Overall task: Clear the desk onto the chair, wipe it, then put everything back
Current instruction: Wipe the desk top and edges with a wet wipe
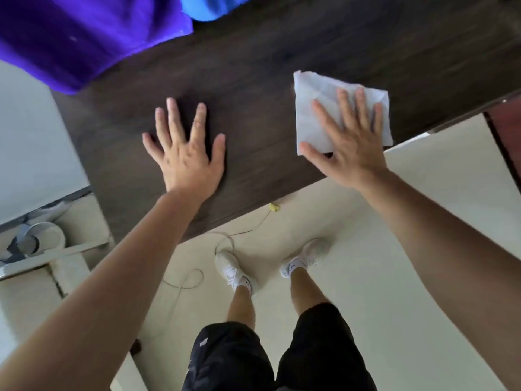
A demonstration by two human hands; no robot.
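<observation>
Two bare forearms reach in from the near edge. Left hand (pixel 184 149) lies flat on the dark desk (pixel 282 52), fingers spread straight, holding nothing. Right hand (pixel 348 142) presses one white wipe (pixel 313 88) onto the desk's near right edge, fingers straight. Far left: one purple cloth (pixel 84 38), one blue cloth (pixel 208 7) beside it. On the floor: two white shoes (pixel 232 270), one thin cable (pixel 183 280).
</observation>
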